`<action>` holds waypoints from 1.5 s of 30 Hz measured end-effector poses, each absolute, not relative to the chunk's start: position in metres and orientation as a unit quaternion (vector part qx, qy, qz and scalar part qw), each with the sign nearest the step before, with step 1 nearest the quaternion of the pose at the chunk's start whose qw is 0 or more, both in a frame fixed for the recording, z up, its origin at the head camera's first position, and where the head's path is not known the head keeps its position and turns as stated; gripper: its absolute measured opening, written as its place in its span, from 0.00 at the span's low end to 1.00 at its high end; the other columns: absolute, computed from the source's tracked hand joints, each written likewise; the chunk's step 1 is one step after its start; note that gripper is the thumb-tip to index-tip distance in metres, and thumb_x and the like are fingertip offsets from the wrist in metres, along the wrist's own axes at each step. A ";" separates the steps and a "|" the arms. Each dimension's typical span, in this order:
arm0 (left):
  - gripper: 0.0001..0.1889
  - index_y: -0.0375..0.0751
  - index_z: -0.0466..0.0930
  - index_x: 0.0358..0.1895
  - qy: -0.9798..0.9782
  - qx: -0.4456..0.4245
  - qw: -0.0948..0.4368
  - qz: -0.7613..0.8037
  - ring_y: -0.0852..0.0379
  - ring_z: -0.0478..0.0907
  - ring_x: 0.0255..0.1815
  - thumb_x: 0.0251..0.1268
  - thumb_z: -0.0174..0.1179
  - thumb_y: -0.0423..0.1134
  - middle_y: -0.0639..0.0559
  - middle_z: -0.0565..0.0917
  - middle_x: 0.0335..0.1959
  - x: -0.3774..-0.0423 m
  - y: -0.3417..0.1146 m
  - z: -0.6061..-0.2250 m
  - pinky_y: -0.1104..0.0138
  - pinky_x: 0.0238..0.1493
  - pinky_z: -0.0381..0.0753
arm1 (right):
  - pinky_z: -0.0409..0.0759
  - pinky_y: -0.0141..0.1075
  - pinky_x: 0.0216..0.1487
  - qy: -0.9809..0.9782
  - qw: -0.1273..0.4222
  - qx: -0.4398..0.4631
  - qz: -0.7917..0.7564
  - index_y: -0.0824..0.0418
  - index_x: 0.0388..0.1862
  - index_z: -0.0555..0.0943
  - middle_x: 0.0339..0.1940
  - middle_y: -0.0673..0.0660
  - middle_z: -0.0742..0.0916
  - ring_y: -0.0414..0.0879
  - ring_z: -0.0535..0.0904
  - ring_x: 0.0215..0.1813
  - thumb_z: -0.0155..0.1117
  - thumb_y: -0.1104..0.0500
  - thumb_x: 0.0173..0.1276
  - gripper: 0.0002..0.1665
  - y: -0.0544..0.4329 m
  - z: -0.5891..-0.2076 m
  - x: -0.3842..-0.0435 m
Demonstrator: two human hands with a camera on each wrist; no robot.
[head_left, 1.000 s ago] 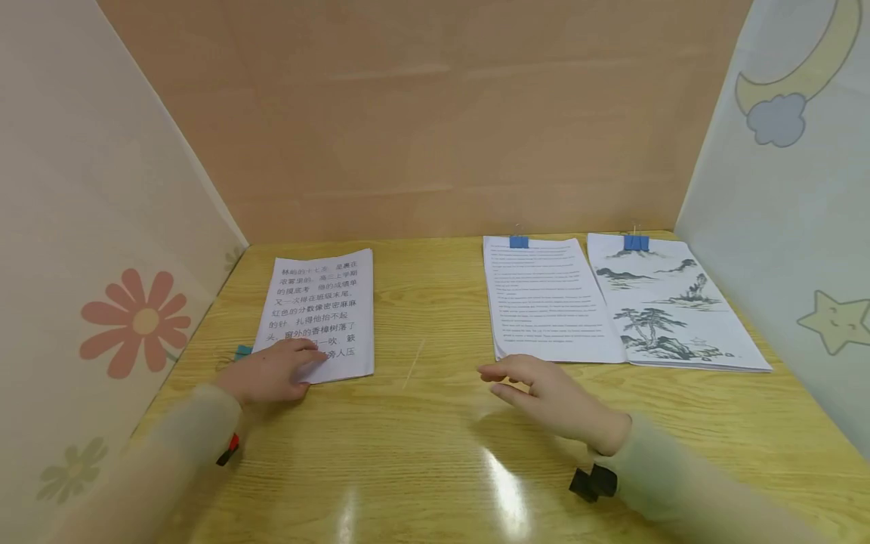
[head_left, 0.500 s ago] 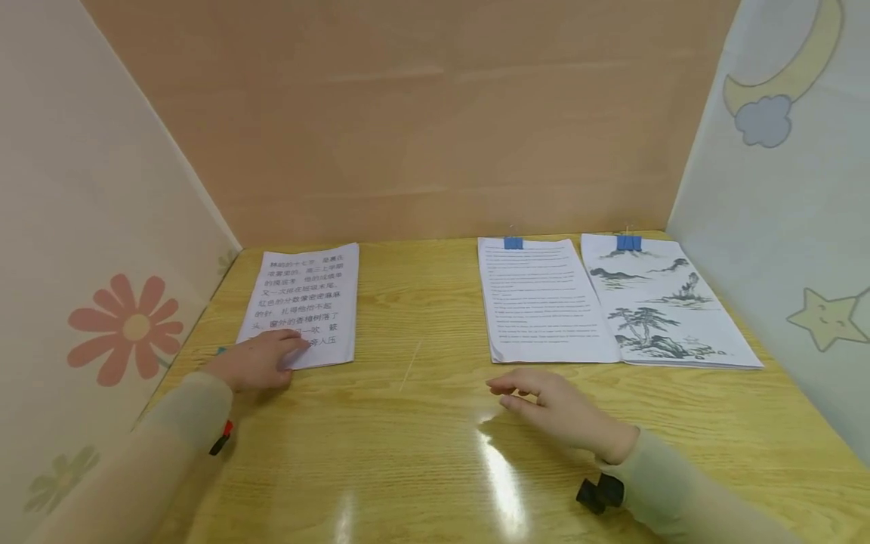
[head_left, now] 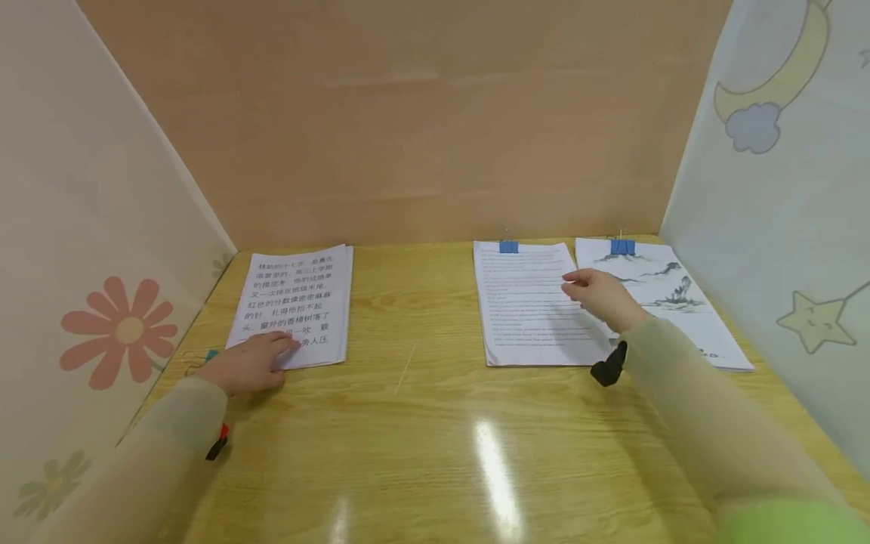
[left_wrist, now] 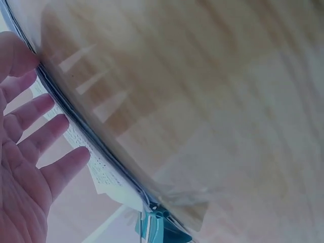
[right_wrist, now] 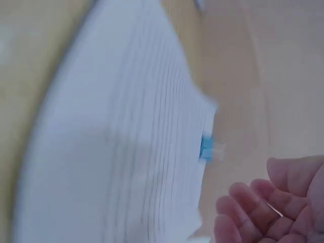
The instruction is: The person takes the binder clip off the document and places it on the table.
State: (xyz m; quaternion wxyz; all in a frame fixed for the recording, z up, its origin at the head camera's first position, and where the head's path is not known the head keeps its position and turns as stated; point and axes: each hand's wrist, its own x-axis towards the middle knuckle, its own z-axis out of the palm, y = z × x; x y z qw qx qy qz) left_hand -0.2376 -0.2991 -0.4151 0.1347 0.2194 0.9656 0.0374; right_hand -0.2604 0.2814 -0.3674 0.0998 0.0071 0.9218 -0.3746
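Observation:
On the left of the table, in the head view, lies a stack of paper (head_left: pixel 288 291) printed with large Chinese characters. My left hand (head_left: pixel 248 364) rests at its lower left corner, covering some of the text. The left wrist view shows those fingers (left_wrist: pixel 71 164) extended over the sheets, near a teal binder clip (left_wrist: pixel 161 228). My right hand (head_left: pixel 601 297) hovers with loosely bent fingers over the right side of a stack of small-print pages (head_left: pixel 523 325); nothing shows in its grasp. A blue binder clip (right_wrist: pixel 206 148) holds that stack's top edge.
Right of the small-print pages lies a stack with an ink landscape (head_left: pixel 669 273), clipped by another blue binder clip (head_left: pixel 622 247) and partly covered by my right arm. Pale patterned walls (head_left: pixel 809 227) flank the wooden table (head_left: pixel 381 431), with a brown backing (head_left: pixel 435 136) behind.
My right hand has moved forward and to the right, from the bare table in front of the small-print pages to above them. The left hand stays on its stack, while the view shifts slightly.

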 end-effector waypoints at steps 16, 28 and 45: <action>0.28 0.42 0.70 0.67 0.961 0.255 0.034 0.104 0.39 0.61 0.69 0.62 0.59 0.38 0.43 0.65 0.71 -0.202 -0.272 -0.405 0.45 0.64 0.63 | 0.53 0.58 0.69 0.948 0.114 0.083 -0.285 0.76 0.72 0.53 0.71 0.77 0.59 0.71 0.53 0.71 0.54 0.51 0.69 0.43 0.311 -0.402 -0.356; 0.25 0.46 0.75 0.63 0.951 0.273 0.018 0.144 0.45 0.64 0.68 0.61 0.63 0.40 0.52 0.68 0.69 -0.179 -0.246 -0.408 0.48 0.64 0.65 | 0.62 0.60 0.62 0.963 0.075 0.132 -0.222 0.75 0.67 0.63 0.61 0.78 0.70 0.74 0.64 0.60 0.65 0.52 0.61 0.42 0.303 -0.423 -0.368; 0.23 0.44 0.78 0.60 0.943 0.291 -0.003 0.160 0.48 0.67 0.66 0.60 0.64 0.38 0.52 0.70 0.67 -0.171 -0.237 -0.408 0.51 0.62 0.69 | 0.67 0.57 0.61 0.972 0.044 0.054 -0.224 0.78 0.57 0.73 0.56 0.76 0.77 0.70 0.71 0.58 0.54 0.62 0.63 0.27 0.300 -0.423 -0.366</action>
